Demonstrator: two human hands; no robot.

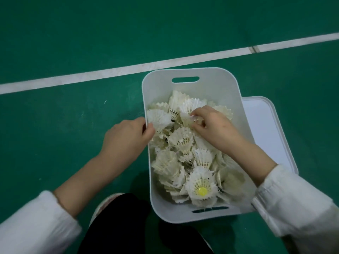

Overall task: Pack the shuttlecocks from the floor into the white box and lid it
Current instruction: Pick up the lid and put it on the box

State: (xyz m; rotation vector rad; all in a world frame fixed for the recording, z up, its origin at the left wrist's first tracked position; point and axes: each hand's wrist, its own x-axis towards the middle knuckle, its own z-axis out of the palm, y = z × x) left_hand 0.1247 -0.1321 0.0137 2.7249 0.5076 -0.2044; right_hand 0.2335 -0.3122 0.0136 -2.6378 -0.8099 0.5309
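The white box (216, 83) stands on the green floor, filled with several white feather shuttlecocks (181, 138); one near the front shows a yellow cork (202, 191). My left hand (126, 136) is at the box's left rim, fingers curled round a shuttlecock (157, 119) by that wall. My right hand (212, 125) is inside the box over the pile, fingertips pinching a shuttlecock (189, 107) at the back. The white lid (264, 129) lies flat on the floor to the right, partly under the box.
A white court line (110, 71) crosses the green floor behind the box. My dark trouser leg (117, 226) and a shoe (104, 204) are at the bottom, close to the box's front left corner.
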